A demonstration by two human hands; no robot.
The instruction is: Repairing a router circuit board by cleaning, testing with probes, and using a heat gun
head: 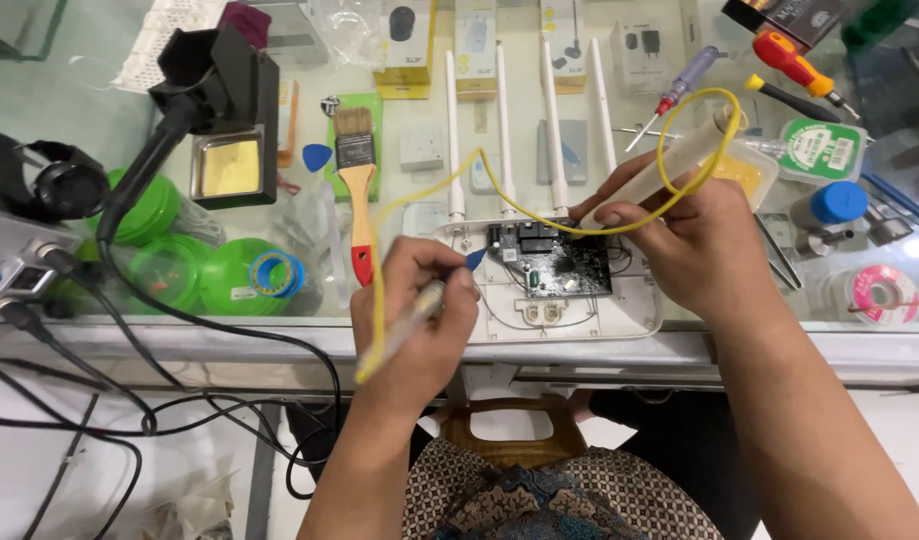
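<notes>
A white router [580, 305] lies opened on the glass counter, its dark circuit board [560, 265] exposed and several white antennas [504, 130] pointing away. My left hand [415, 315] grips a slim pen-like tool with a blue tip [474, 259] that touches the board's left edge. My right hand [695, 245] holds a whitish tube-shaped tool [670, 160] angled toward the board's top edge. A thin yellow cable [695, 105] loops from the right hand over to the left hand.
A paintbrush [356, 180] with a red-tipped handle lies left of the router. A black soldering stand [225, 110] and green containers [215, 275] sit at the left. Screwdrivers [795, 65], a solder spool [880, 293] and small boxes [405, 45] crowd the right and back. Black cables [180, 400] hang off the front edge.
</notes>
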